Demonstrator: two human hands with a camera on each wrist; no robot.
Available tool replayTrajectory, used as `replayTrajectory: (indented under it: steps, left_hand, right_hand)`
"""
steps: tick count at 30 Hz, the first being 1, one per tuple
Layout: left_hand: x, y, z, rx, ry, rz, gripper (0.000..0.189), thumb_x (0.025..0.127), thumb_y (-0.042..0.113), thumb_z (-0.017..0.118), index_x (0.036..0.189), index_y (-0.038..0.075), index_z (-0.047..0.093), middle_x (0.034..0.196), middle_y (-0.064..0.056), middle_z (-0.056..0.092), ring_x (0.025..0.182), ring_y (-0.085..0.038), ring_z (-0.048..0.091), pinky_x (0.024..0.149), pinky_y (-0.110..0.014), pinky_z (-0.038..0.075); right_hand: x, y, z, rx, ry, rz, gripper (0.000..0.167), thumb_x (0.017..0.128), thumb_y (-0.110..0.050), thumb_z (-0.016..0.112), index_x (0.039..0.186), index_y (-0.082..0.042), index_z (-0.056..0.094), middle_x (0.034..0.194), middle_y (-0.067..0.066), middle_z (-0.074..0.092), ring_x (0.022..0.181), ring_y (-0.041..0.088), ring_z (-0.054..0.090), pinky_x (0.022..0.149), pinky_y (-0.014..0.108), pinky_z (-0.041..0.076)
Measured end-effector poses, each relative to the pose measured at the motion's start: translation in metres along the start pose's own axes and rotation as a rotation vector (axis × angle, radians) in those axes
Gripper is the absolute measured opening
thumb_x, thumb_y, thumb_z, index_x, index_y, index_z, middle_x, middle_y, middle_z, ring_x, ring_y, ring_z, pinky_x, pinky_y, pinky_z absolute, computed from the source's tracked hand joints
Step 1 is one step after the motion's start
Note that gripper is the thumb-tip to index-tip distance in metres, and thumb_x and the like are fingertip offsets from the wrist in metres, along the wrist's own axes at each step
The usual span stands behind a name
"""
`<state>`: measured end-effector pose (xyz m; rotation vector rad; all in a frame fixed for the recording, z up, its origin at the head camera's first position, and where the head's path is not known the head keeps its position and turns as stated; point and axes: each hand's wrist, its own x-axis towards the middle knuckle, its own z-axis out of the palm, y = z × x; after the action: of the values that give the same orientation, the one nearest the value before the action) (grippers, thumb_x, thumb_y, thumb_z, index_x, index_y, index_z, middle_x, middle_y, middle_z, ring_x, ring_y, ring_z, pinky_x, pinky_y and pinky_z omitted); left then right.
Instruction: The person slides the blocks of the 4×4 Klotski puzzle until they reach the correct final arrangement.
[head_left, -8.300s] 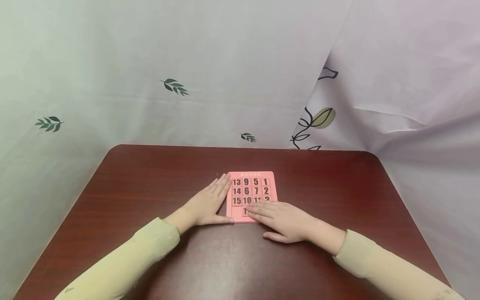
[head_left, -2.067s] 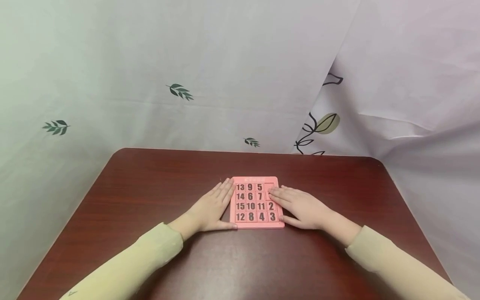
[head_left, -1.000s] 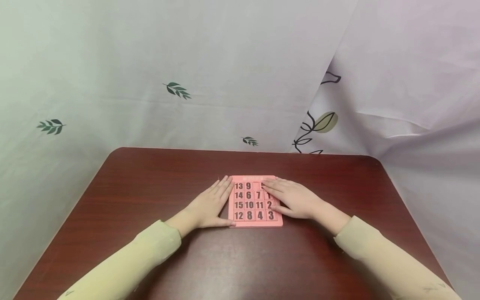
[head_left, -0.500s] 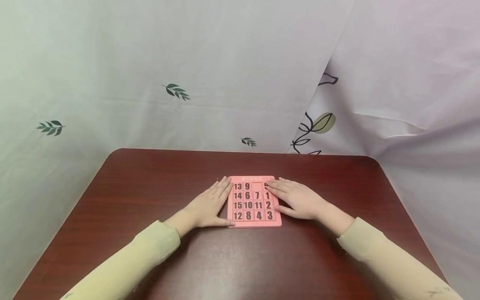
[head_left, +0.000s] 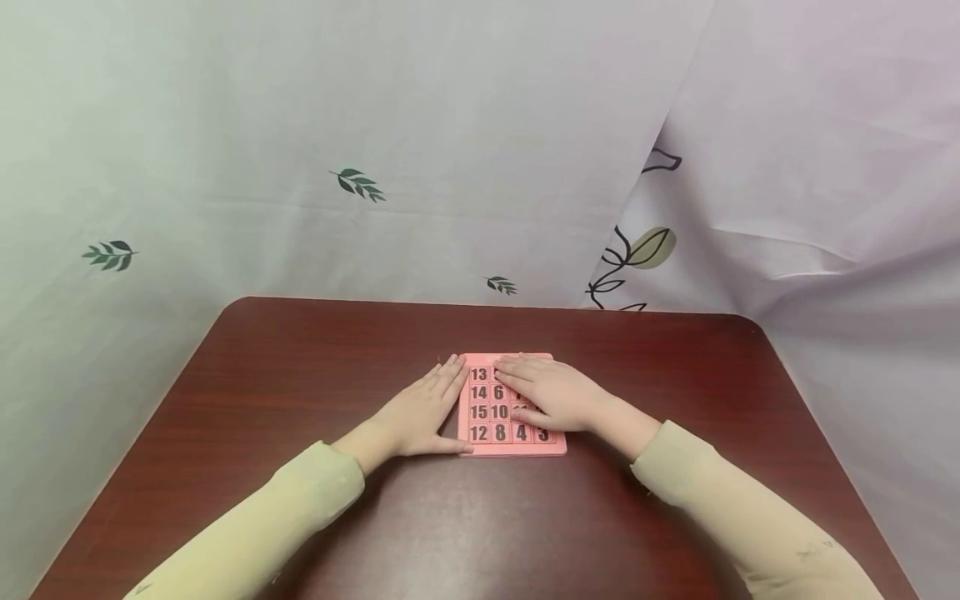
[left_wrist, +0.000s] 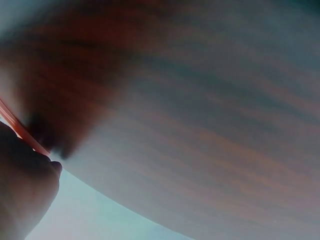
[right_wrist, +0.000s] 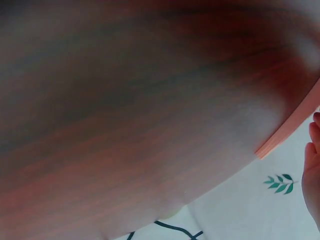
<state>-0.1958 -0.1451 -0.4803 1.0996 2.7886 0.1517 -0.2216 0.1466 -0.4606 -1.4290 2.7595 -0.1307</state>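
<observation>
A pink number slide puzzle (head_left: 517, 447) lies flat on the table, its black-numbered tiles set in a frame. Along its left side, my left hand (head_left: 420, 412) rests with straight fingers at the upper left edge and the thumb at the lower left corner. In the left wrist view the thumb (left_wrist: 27, 187) sits by the puzzle's edge (left_wrist: 22, 131). My right hand (head_left: 558, 396) reaches over the puzzle's right half, fingertips on the top row at the 9 tile. It hides most of the upper right tiles. The right wrist view catches the puzzle's side (right_wrist: 287, 131) beside my fingers (right_wrist: 311, 167).
The dark red-brown wooden table (head_left: 300, 350) has rounded far corners. Pale curtains (head_left: 450, 125) with leaf prints hang behind and beside it. Light sleeves (head_left: 247, 525) cover both forearms.
Tiles have shifted: the gap went from bottom left to top right, then one place left as the 5 slid right. My right hand has now moved left across the top row.
</observation>
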Motion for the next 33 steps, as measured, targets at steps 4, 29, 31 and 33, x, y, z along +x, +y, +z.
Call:
replayTrajectory:
  steps: [4, 29, 31, 33]
  left_hand:
    - [0.0, 0.0, -0.001, 0.013, -0.003, -0.003, 0.121, 0.091, 0.078, 0.06, 0.167, -0.006, 0.018, 0.178, -0.024, 0.01, 0.167, -0.036, 0.012, 0.136, -0.046, 0.022]
    - [0.0, 0.002, -0.002, 0.008, -0.013, 0.004, 0.119, 0.093, 0.077, 0.059, 0.167, -0.006, 0.017, 0.178, -0.024, 0.009, 0.167, -0.036, 0.011, 0.136, -0.047, 0.02]
    - [0.0, 0.001, -0.002, 0.011, -0.014, 0.005, 0.119, 0.093, 0.077, 0.059, 0.167, -0.006, 0.017, 0.178, -0.024, 0.009, 0.167, -0.036, 0.011, 0.136, -0.047, 0.02]
    - [0.0, 0.001, -0.002, 0.014, -0.011, 0.005, 0.12, 0.093, 0.077, 0.059, 0.167, -0.006, 0.016, 0.178, -0.024, 0.009, 0.167, -0.036, 0.011, 0.136, -0.047, 0.021]
  right_hand:
    - [0.0, 0.0, 0.001, -0.005, -0.018, 0.011, 0.068, 0.105, -0.048, 0.058, 0.159, -0.008, 0.05, 0.167, 0.009, 0.047, 0.157, 0.025, 0.044, 0.13, 0.046, 0.036]
    - [0.012, -0.007, 0.001, -0.013, 0.018, -0.049, 0.067, 0.105, -0.045, 0.059, 0.159, -0.007, 0.049, 0.166, 0.008, 0.048, 0.157, 0.027, 0.042, 0.131, 0.044, 0.034]
    - [0.018, -0.01, 0.001, -0.007, -0.003, -0.047, 0.067, 0.106, -0.046, 0.058, 0.16, -0.007, 0.047, 0.167, 0.008, 0.047, 0.158, 0.027, 0.041, 0.132, 0.044, 0.033]
    - [0.022, -0.011, 0.0, -0.006, -0.026, -0.044, 0.068, 0.107, -0.046, 0.056, 0.161, -0.007, 0.046, 0.168, 0.009, 0.046, 0.159, 0.027, 0.04, 0.132, 0.044, 0.032]
